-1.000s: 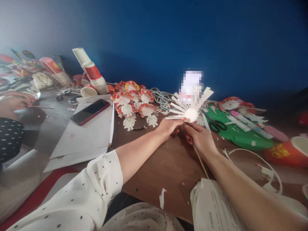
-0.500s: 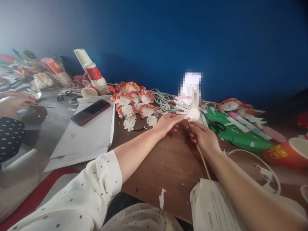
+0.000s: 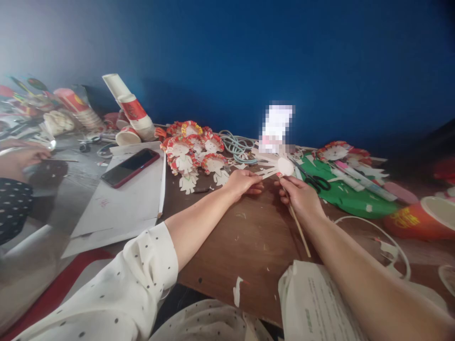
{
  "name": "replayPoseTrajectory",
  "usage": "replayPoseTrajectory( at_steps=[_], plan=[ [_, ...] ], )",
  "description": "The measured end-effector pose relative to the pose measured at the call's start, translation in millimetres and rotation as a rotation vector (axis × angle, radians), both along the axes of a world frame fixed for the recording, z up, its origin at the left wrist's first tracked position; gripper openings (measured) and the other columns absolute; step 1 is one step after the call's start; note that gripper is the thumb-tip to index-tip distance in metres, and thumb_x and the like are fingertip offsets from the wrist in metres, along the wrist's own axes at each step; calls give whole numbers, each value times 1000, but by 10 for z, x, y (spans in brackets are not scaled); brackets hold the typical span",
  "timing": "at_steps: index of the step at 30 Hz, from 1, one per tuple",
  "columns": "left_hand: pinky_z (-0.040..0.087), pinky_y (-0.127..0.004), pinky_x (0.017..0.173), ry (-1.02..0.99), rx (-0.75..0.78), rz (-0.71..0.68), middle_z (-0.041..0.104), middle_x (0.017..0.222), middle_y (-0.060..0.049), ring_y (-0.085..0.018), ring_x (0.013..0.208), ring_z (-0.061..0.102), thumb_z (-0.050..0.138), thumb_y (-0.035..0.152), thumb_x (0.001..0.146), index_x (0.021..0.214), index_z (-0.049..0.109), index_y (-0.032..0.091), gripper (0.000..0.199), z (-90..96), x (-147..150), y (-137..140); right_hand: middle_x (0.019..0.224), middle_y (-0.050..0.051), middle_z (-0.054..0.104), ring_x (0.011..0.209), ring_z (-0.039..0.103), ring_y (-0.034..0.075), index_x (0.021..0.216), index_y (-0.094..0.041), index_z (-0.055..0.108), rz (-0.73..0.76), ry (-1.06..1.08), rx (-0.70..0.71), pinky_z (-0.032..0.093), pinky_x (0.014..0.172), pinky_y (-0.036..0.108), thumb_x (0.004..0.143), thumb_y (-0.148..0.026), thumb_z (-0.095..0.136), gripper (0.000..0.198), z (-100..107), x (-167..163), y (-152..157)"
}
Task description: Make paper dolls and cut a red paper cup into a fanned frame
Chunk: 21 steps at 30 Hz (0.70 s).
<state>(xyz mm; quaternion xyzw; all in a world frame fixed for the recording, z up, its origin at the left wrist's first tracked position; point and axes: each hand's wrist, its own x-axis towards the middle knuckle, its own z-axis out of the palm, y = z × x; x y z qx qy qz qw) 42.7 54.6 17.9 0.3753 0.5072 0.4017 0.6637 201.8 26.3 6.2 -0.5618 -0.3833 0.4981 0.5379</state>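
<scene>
A white round disc with long paper strips fanning out from it, which looks like a cut-up paper cup (image 3: 285,166), is held above the table. Its strips spread mostly to the left. My right hand (image 3: 300,194) is closed around a thin wooden stick (image 3: 300,232) just below the disc, and the stick slants down toward me. With thumb and fingers pressed together, my left hand (image 3: 245,183) pinches the end of one lower strip. Black-handled scissors (image 3: 316,182) lie right of the disc, on green material (image 3: 359,199).
Paper dolls with red frills (image 3: 194,151) lie behind my left hand. A phone (image 3: 131,166) rests on white sheets (image 3: 121,208). Stacked paper cups (image 3: 137,116) lean at the wall. An orange cup (image 3: 408,220) lies at right. Another person's hand (image 3: 26,156) works at far left.
My left hand has slid left, away from the disc, to a strip's outer end. My right hand keeps its hold on the stick. The whole view has shifted slightly.
</scene>
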Motion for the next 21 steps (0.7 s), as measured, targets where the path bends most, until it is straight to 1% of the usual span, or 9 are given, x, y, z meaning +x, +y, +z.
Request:
replayPoseTrajectory(
  at_steps=[4, 6, 7, 12, 16, 18, 21],
  plan=[
    [52, -22, 54, 49, 8, 63, 63, 58, -4, -9, 51, 59, 65, 15, 80, 72, 60, 9, 11, -5, 25, 7, 79, 5, 69, 53, 54, 8, 97, -16, 67, 12, 51, -155, 39, 38, 15, 69, -20, 68, 28, 76, -75, -88],
    [51, -22, 53, 56, 6, 86, 63, 58, -3, -9, 50, 59, 65, 15, 79, 70, 60, 10, 12, -2, 35, 11, 77, 5, 68, 53, 56, 9, 98, -15, 64, 23, 59, -220, 40, 38, 16, 70, -16, 66, 28, 126, -151, -160],
    [51, -22, 54, 58, 3, 95, 62, 57, -3, -9, 50, 58, 65, 15, 79, 69, 60, 11, 12, 2, 38, 13, 76, 5, 68, 52, 56, 9, 98, -14, 64, 37, 66, -231, 40, 37, 16, 71, -15, 65, 27, 144, -188, -192],
    [50, -22, 55, 40, -9, 83, 61, 56, -2, -9, 51, 59, 64, 14, 80, 70, 61, 11, 11, 33, 31, 5, 70, 2, 63, 51, 51, 8, 95, -15, 63, 109, 158, -152, 38, 37, 16, 69, -15, 64, 25, 148, -263, -241],
    [51, -22, 59, -27, 24, -1, 64, 61, -3, -9, 56, 61, 65, 11, 79, 76, 63, 10, 4, 32, 18, -18, 73, 0, 62, 52, 49, 6, 98, -17, 65, 176, 326, -181, 35, 38, 13, 67, -16, 67, 31, 127, -228, -185],
    [51, -22, 60, -45, 38, -49, 65, 64, -4, -10, 58, 62, 64, 11, 80, 78, 64, 9, 3, 26, 8, -25, 72, -1, 61, 52, 49, 5, 99, -18, 65, 202, 376, -184, 35, 38, 11, 67, -14, 67, 33, 130, -217, -163],
    [51, -22, 61, -69, 34, -88, 66, 68, -5, -10, 62, 64, 61, 11, 82, 82, 65, 9, 4, 28, -13, -23, 70, -1, 61, 51, 49, 5, 102, -19, 65, 166, 381, -174, 33, 36, 10, 67, -11, 66, 36, 138, -215, -146]
  ],
)
